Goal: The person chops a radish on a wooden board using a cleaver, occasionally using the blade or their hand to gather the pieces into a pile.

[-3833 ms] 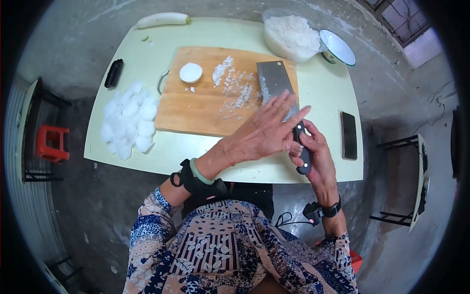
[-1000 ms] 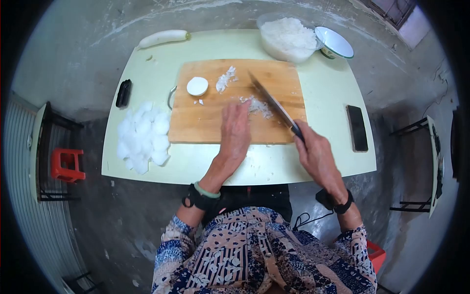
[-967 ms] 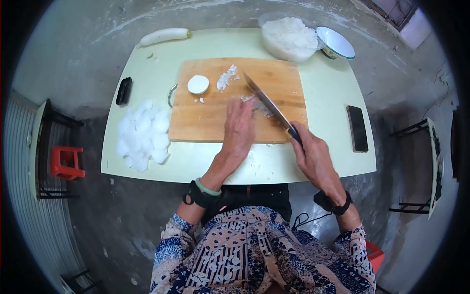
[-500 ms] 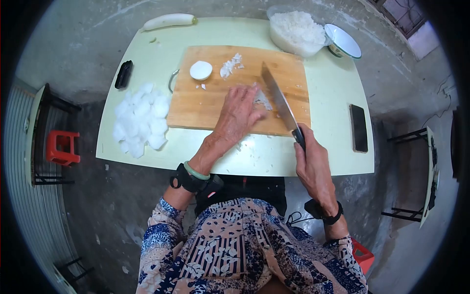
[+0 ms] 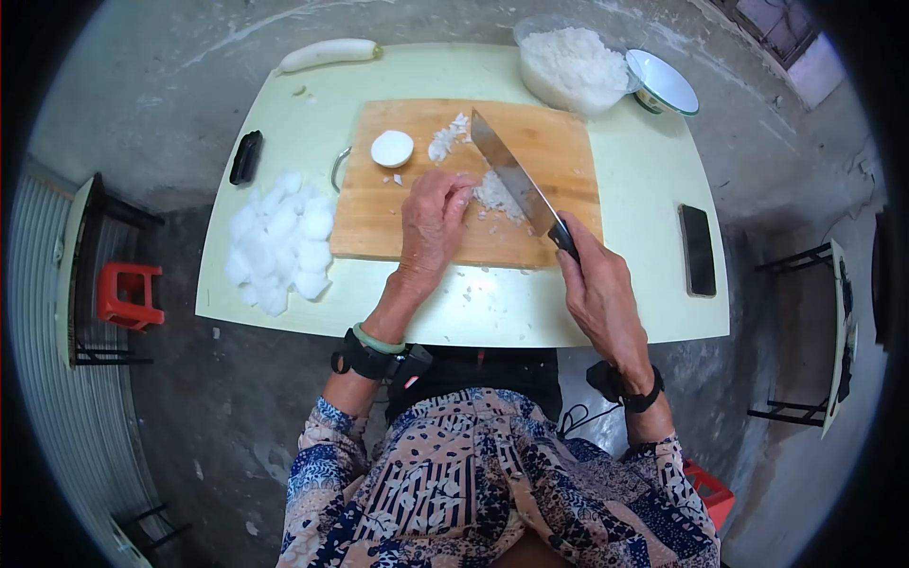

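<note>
My right hand [image 5: 598,293] grips the black handle of a kitchen knife [image 5: 516,175]. Its broad blade slants over the wooden cutting board [image 5: 554,142], just beside a small heap of chopped white radish [image 5: 496,194]. At the left edge of that heap, my left hand [image 5: 436,220] has its fingers curled together; whatever they may hold is hidden. A cut radish piece [image 5: 392,149] with a round white face sits at the board's upper left. More chopped bits [image 5: 445,140] lie near the blade tip.
Round white radish slices [image 5: 279,237] are piled left of the board. A whole white radish [image 5: 329,55], a plastic tub of shredded radish [image 5: 573,66] and an enamel bowl [image 5: 665,80] stand at the back. A phone [image 5: 698,250] lies right, a black object [image 5: 246,157] left.
My left hand has drawn back leftwards off the chopped heap, its fingers now curled in. The knife has shifted left, closer to the heap. The view has moved slightly.
</note>
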Tool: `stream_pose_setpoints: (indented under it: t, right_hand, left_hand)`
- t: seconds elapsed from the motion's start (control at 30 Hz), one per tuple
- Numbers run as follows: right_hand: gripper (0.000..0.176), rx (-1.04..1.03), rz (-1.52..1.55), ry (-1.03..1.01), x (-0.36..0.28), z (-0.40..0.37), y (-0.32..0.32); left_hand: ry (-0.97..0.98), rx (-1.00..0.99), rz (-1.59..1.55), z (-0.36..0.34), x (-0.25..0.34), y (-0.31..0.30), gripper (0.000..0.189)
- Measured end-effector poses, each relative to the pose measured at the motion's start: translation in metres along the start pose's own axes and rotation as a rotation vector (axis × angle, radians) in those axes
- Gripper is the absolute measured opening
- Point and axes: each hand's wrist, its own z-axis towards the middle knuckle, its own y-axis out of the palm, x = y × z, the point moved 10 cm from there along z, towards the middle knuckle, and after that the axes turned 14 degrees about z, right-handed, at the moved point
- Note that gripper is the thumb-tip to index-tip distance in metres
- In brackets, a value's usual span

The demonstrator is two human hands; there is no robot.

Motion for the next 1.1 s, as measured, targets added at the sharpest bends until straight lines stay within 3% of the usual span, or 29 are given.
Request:
stream_pose_setpoints:
  t: [0.23,0.3,0.47,0.57,1.1]
  right_hand:
    - [0.041,-0.028,-0.009,0.002,0.007,-0.001,0.005]
    - [0.041,0.044,0.014,-0.054,0.000,-0.003,-0.002]
    - [0.041,-0.032,0.007,-0.026,0.005,0.001,0.003]
    - [0.040,-0.027,0.030,-0.010,0.007,0.001,0.004]
    - [0.040,-0.068,-0.061,0.061,0.007,-0.002,0.012]
  left_hand:
    - [-0.070,-0.032,-0.026,-0.003,-0.011,-0.004,0.012]
    - [-0.079,-0.027,-0.038,0.001,-0.016,-0.006,0.013]
    - [-0.321,-0.095,-0.391,-0.003,-0.052,0.004,0.019]
    - [-0.319,-0.068,-0.499,-0.003,-0.061,0.005,0.020]
    - [-0.339,-0.108,-0.463,-0.005,-0.054,0.003,0.023]
